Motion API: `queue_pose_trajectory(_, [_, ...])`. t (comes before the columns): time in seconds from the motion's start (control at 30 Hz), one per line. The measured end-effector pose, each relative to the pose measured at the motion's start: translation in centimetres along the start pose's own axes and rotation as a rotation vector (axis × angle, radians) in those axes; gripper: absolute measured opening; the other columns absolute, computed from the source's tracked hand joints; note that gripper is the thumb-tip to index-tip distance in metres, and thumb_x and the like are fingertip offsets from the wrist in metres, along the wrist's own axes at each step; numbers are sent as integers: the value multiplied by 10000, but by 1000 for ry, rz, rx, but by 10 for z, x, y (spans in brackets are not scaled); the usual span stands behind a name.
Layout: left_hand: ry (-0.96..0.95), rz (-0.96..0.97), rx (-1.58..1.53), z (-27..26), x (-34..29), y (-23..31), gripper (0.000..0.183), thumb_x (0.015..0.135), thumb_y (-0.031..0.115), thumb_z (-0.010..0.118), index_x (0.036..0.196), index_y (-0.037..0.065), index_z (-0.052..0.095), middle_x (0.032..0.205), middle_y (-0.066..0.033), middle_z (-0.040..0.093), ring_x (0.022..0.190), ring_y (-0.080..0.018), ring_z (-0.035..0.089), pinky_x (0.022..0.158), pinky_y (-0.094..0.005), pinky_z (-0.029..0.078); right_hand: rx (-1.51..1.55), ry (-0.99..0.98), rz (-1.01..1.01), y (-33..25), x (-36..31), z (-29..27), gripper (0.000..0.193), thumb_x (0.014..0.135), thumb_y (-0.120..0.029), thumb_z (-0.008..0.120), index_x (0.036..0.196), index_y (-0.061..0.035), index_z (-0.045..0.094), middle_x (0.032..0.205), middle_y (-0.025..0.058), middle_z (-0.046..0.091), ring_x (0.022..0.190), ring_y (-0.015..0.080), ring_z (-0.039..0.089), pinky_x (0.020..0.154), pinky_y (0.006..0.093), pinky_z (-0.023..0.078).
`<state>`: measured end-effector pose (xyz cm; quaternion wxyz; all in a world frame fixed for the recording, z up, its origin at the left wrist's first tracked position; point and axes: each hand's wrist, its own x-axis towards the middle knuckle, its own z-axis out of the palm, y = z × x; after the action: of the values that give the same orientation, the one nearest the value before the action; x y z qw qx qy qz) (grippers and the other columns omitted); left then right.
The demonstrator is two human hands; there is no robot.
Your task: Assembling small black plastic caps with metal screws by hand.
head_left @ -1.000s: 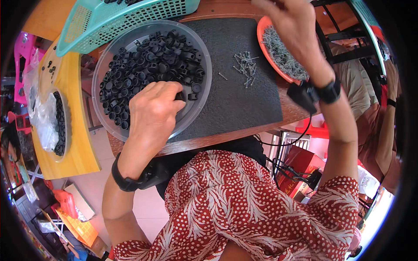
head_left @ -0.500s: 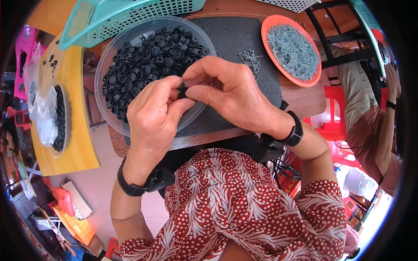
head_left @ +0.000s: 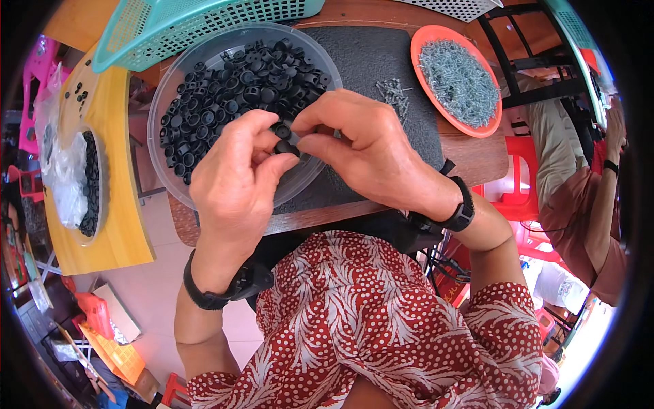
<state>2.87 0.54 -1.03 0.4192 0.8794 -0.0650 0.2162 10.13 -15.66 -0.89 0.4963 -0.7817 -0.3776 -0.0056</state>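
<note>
Pinching a black cap (head_left: 283, 131) between thumb and fingers, the left hand (head_left: 228, 184) is above the clear tub's (head_left: 155, 129) near right part. Beside the cap, the right hand (head_left: 373, 148) has thumb and forefinger close together; whether they grip anything, I cannot tell. Screws (head_left: 460, 83) fill an orange plate (head_left: 417, 56), far right.

Bright, with edges strongly bowed

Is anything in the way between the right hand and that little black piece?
No, nothing visible. The left hand holds the black piece close beside the right hand; I can't tell if they touch.
</note>
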Motion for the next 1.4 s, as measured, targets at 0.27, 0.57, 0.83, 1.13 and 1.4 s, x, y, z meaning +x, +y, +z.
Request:
queue_pose_trajectory(0.27, [95, -549, -970, -9, -4, 3, 301, 805, -21, 663, 1090, -54, 571, 912, -140, 668, 759, -163, 638, 648, -266, 516, 75, 185, -132, -12, -6, 10, 188, 668, 14, 682, 841, -40, 633, 761, 91, 586, 714, 299, 560, 616, 366, 460])
queue_pose_trajectory(0.57, [133, -661, -1149, -13, -4, 11, 256, 862, 45, 611, 1084, -73, 565, 950, -148, 654, 795, -198, 648, 684, -292, 518, -126, 222, -254, -14, -2, 12, 269, 668, 27, 718, 921, -50, 670, 852, 88, 618, 753, 223, 572, 646, 311, 449])
queue_pose_trajectory(0.83, [68, -643, -1123, -11, -7, 15, 278, 916, 114, 559, 1102, -91, 549, 1014, -161, 639, 807, -208, 649, 700, -307, 521, -28, 203, -212, -15, 1, 11, 196, 702, 63, 673, 876, -20, 634, 871, 103, 609, 767, 213, 588, 644, 289, 477])
queue_pose_trajectory(1.13, [67, -567, -1102, -6, -9, 17, 278, 895, 82, 588, 1100, -100, 543, 1000, -172, 641, 792, -223, 650, 674, -323, 533, 277, 105, 129, -22, -4, 9, 116, 781, 74, 628, 883, 22, 607, 893, 79, 607, 706, 102, 611, 624, 225, 487])
queue_pose_trajectory(1.4, [90, -595, -1172, -6, -13, 10, 281, 897, 137, 608, 1069, -80, 556, 909, -150, 649, 718, -198, 640, 627, -300, 507, 237, 148, 42, -29, -6, 12, 180, 772, 76, 645, 941, 16, 622, 903, 83, 610, 728, 111, 608, 630, 234, 489])
